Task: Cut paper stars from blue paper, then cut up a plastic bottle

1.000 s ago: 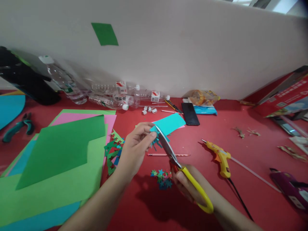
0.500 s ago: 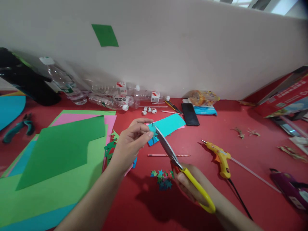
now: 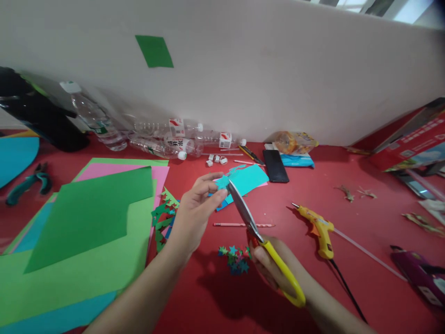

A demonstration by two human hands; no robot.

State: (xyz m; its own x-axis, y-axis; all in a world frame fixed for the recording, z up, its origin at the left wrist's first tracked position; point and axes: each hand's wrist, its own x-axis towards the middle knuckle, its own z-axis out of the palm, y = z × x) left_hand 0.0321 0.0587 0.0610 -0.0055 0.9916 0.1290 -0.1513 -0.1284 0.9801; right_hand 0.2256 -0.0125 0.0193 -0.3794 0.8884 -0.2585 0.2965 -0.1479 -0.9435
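Note:
Between the thumb and fingers of my left hand (image 3: pixel 200 208) is a small piece of turquoise paper (image 3: pixel 222 182). My right hand (image 3: pixel 273 264) grips yellow-handled scissors (image 3: pixel 245 211); their blade tips meet the edge of that piece. Behind it, turquoise paper strips (image 3: pixel 250 178) lie on the table. A pink pencil (image 3: pixel 225 225) lies beneath the scissors. Several small paper stars (image 3: pixel 238 264) in green, blue and pink sit in a pile left of my right hand. Green and blue paper scraps (image 3: pixel 163 218) lie beside my left hand.
Large coloured sheets (image 3: pixel 93 213) cover the left side, near pliers (image 3: pixel 31 183). Plastic bottles (image 3: pixel 156 146) line the wall beside a black flask (image 3: pixel 34 111). A phone (image 3: pixel 276 165) lies behind the strips. On the right are a yellow glue gun (image 3: pixel 320 227) and a purple tool (image 3: pixel 420 273).
My left hand has moved slightly right with the turquoise piece, which has turned and shows more of its surface. The scissors have shifted slightly, their tips staying at the paper.

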